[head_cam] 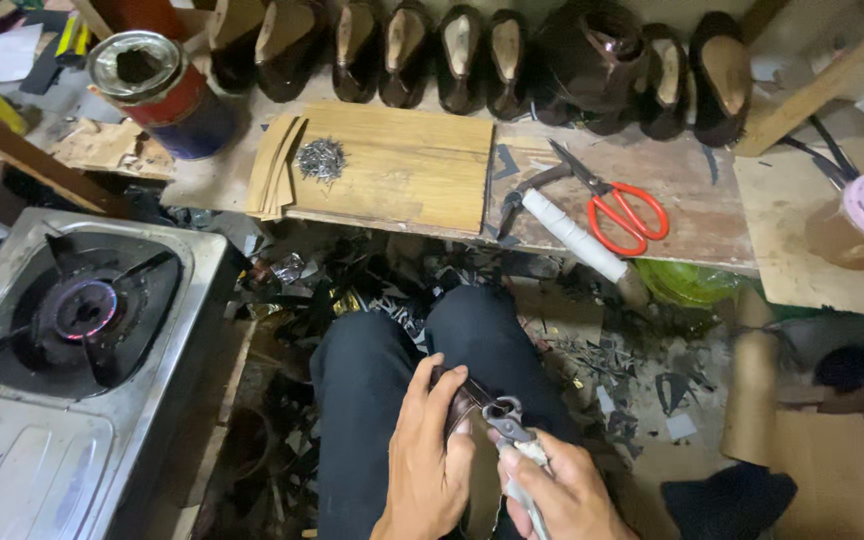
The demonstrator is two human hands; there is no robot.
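My left hand (430, 455) grips a dark shoe upper (460, 398) on a last, resting on my lap between my knees. My right hand (562, 492) holds metal lasting pliers (505, 418) with white-wrapped handles; the jaws bite the dark leather edge next to my left thumb. Most of the shoe is hidden by both hands. My legs in dark trousers (382, 370) fill the lower middle of the view.
A wooden bench (412, 170) carries a pile of small nails (320, 158), a hammer with a white handle (572, 235), red-handled scissors (624, 212) and a row of dark shoes on lasts (472, 55). A lit gas stove (87, 310) stands at left, a tin can (157, 85) behind it. Leather scraps litter the floor.
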